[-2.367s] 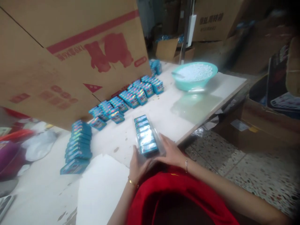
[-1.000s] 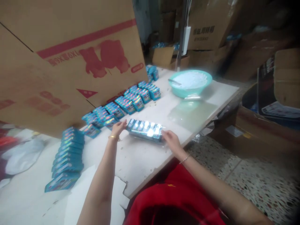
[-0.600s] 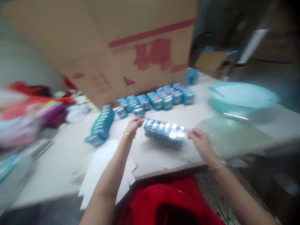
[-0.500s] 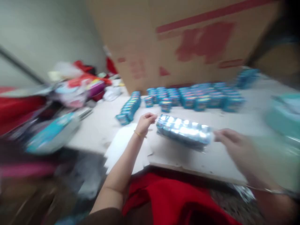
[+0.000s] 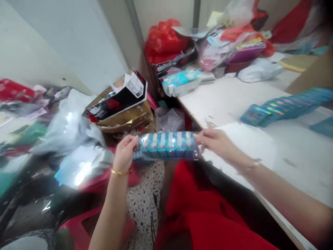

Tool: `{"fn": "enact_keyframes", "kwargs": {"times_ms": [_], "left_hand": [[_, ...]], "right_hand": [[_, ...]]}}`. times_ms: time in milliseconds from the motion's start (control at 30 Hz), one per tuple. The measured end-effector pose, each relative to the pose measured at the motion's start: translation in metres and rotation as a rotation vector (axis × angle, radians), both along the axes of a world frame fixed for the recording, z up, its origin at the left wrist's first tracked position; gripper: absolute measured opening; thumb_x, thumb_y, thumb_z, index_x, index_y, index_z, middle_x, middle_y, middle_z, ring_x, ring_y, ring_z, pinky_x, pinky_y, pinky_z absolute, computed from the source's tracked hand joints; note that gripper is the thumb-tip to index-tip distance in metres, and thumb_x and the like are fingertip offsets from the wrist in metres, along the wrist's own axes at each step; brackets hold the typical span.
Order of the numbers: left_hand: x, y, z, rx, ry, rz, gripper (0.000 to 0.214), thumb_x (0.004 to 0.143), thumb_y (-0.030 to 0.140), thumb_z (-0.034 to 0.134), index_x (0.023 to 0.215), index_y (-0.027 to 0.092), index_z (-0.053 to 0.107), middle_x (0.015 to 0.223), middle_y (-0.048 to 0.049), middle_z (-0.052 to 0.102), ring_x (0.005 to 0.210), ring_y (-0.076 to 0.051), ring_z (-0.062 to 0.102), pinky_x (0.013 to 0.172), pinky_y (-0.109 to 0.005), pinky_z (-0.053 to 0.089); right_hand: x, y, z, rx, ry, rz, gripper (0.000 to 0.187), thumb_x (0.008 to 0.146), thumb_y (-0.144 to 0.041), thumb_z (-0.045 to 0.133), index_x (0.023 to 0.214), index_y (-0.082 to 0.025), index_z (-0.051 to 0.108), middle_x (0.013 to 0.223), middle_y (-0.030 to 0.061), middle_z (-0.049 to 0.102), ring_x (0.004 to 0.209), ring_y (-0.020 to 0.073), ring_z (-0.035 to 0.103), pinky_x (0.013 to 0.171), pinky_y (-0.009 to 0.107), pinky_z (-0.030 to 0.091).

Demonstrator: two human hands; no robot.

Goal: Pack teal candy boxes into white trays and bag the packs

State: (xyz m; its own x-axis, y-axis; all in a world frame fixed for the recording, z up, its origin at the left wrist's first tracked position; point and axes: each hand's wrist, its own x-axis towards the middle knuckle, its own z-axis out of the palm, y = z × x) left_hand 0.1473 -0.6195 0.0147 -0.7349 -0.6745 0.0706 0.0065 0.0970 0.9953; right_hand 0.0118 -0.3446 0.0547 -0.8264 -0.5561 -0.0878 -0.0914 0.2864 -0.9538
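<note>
A clear-wrapped pack of small blue boxes (image 5: 168,145) hangs in the air past the left end of the white table (image 5: 234,100), above the speckled floor. My left hand (image 5: 125,152) is closed on its left end and my right hand (image 5: 215,141) is closed on its right end. A row of loose blue boxes (image 5: 288,106) lies on the table at the far right. A white sheet (image 5: 249,146) lies on the table just beyond my right hand.
Left of the table lie clear plastic bags (image 5: 70,139), an open black and red carton (image 5: 117,100) and a brown box. A red bag (image 5: 163,40) and a heap of bright packets (image 5: 234,45) fill the table's far end. My red garment (image 5: 208,215) is below.
Both hands lifted the wrapped pack off the table and swung it left, past the table's end. My view turned left with it, and the big cardboard box and teal bowl left the frame.
</note>
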Motion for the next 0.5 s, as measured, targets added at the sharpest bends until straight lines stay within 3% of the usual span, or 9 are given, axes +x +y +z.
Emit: {"fn": "enact_keyframes", "kwargs": {"times_ms": [133, 267, 400, 500], "left_hand": [[0.044, -0.102, -0.102, 0.069, -0.278, 0.271, 0.037, 0.059, 0.05, 0.068, 0.057, 0.016, 0.052, 0.051, 0.0046, 0.046, 0.051, -0.008, 0.041, 0.051, -0.02, 0.034], [0.058, -0.181, -0.2, 0.127, -0.419, 0.452, 0.044, 0.047, 0.057, 0.065, 0.054, 0.017, 0.05, 0.043, 0.0047, 0.044, 0.043, -0.008, 0.039, 0.044, -0.022, 0.032], [0.047, -0.245, -0.272, 0.154, -0.533, 0.555, 0.045, 0.047, 0.061, 0.059, 0.055, 0.019, 0.047, 0.038, 0.0052, 0.041, 0.036, -0.01, 0.037, 0.039, -0.024, 0.031], [0.033, -0.28, -0.317, 0.12, -0.596, 0.598, 0.043, 0.054, 0.061, 0.054, 0.06, 0.018, 0.048, 0.042, 0.0029, 0.045, 0.039, -0.013, 0.043, 0.04, -0.026, 0.035]], "right_hand": [[-0.006, -0.142, -0.104, 0.064, -0.3, 0.115, 0.024, 0.081, -0.029, 0.056, 0.061, -0.017, 0.051, 0.056, 0.0006, 0.063, 0.052, 0.0125, 0.063, 0.046, 0.018, 0.04], [-0.001, -0.263, -0.209, 0.268, -0.373, 0.128, 0.026, 0.081, -0.02, 0.053, 0.056, -0.018, 0.044, 0.049, -0.0013, 0.059, 0.05, 0.0131, 0.063, 0.044, 0.017, 0.039], [-0.007, -0.349, -0.286, 0.427, -0.344, 0.175, 0.027, 0.082, -0.017, 0.049, 0.056, -0.019, 0.043, 0.05, -0.0014, 0.057, 0.051, 0.0116, 0.061, 0.044, 0.017, 0.037], [-0.023, -0.388, -0.328, 0.526, -0.29, 0.238, 0.023, 0.082, -0.016, 0.049, 0.059, -0.017, 0.048, 0.056, -0.0005, 0.06, 0.055, 0.0105, 0.06, 0.047, 0.016, 0.036]]}}
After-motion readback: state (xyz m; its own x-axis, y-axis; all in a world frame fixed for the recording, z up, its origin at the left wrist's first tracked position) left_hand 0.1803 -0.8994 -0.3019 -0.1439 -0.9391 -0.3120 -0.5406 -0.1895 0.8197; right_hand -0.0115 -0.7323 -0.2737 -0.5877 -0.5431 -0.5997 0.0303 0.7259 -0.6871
